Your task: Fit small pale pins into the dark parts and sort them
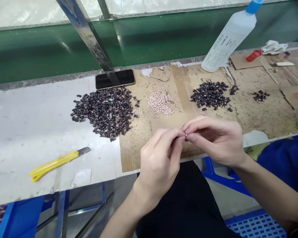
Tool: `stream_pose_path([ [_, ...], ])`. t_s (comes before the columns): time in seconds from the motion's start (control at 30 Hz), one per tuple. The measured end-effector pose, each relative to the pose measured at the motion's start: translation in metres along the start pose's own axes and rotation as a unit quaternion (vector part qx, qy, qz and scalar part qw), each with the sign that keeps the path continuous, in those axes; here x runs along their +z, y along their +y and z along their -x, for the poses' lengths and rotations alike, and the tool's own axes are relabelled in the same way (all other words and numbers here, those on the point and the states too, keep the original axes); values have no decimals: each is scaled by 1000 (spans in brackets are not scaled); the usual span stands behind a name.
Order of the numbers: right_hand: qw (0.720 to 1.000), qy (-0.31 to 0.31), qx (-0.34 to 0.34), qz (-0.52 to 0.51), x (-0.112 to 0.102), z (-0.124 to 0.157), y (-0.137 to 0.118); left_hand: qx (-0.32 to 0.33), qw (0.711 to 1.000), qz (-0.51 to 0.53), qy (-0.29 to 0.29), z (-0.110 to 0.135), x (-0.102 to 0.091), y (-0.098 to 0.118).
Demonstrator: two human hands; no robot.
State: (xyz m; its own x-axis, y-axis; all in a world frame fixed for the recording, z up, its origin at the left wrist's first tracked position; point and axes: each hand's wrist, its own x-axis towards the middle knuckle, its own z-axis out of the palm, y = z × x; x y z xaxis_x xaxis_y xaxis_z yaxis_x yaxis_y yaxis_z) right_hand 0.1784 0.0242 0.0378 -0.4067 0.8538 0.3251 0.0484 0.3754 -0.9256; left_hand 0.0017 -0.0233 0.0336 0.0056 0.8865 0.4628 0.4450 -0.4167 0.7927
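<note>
Cardboard-patched table (39, 138) carries heaps of dark pieces (101, 112) and small pale pieces (159, 103).
Left hand (159, 162) and right hand (215, 142) pinch one tiny pale piece (186, 135) between their fingertips, above the cardboard (135, 155).

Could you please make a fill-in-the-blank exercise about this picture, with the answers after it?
The left hand and right hand hold a tiny piece between their ____.
The pile of pale pieces lies on brown ____.
The yellow utility knife lies on the ____ tabletop.
The plastic bottle has a ____ cap.

Answers: fingertips, cardboard, white, blue.
</note>
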Motion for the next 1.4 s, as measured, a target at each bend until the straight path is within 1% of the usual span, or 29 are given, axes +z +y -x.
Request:
stream_pose_path([
  [0.07,999,4,-4,35,0,5,0,8,1000,-24,1,4,2,1],
  [0.13,999,10,-4,52,3,10,0,28,998,-52,15,7,4,1],
  [0.2,999,16,7,37,8,15,0,48,996,-70,28,9,6,1],
  [0.27,999,25,32,5,13,20,1,56,995,-77,35,12,8,1],
  [0.37,997,38,69,-17,18,28,5,36,997,-60,27,18,10,-1],
  [0.4,996,39,78,-11,17,30,7,19,999,-42,24,20,10,-3],
  [0.47,995,44,81,26,13,33,13,-43,998,7,37,25,9,-7],
  [0.53,991,41,59,111,6,33,19,-129,987,56,71,29,6,-12],
  [0.6,975,22,14,222,0,32,23,-202,970,99,94,32,2,-16],
  [0.67,950,-4,-28,310,-3,30,25,-241,956,133,100,33,-1,-18],
  [0.7,940,-14,-43,337,-3,29,26,-252,952,143,99,33,-2,-18],
  [0.8,925,-37,-65,373,-1,28,27,-277,943,151,105,34,-5,-20],
  [0.97,912,-51,-85,399,1,29,29,-288,943,135,102,37,-7,-22],
  [1.03,908,-55,-91,406,0,28,30,-284,945,128,98,38,-8,-23],
  [1.27,897,-79,-101,423,1,27,33,-268,950,112,112,38,-7,-24],
  [1.33,898,-77,-99,421,2,27,31,-261,952,112,115,37,-8,-22],
  [1.4,913,-60,-80,396,2,26,28,-261,950,129,116,34,-8,-19],
])
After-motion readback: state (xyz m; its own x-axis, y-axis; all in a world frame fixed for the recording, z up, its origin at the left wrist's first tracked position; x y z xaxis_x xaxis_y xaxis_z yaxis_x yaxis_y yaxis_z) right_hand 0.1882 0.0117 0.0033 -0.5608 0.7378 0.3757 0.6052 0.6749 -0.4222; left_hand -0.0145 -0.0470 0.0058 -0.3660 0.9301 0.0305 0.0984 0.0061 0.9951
